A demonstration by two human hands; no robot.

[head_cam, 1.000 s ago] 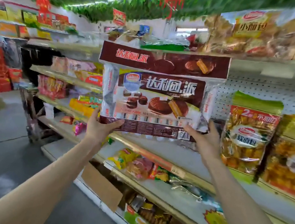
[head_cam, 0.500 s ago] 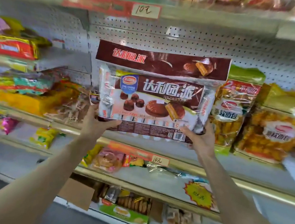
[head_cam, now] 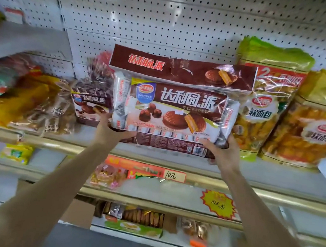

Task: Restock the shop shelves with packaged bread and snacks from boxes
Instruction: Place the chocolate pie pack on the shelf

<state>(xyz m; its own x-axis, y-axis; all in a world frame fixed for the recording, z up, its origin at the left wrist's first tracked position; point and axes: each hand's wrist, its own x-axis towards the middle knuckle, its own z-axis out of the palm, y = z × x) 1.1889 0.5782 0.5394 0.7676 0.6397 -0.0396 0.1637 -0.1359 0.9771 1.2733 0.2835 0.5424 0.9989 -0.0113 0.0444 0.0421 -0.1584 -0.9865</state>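
Just left of the left hand one 达利园·派 pack already stands stocked, while it and the right hand clamp the bottom corners of a second pack marked DALIYUAN, seemingly not yet released onto the shelf, with 软面包 bags just right and a 10元 tag below.

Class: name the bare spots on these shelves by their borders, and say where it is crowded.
Bare shelf shows beneath the held pie pack, between the second pie pack and the green-topped bread bag. One shelf down, bare room lies between the yellow packet and pink snack bag. Both ends of the upper shelf are crowded.
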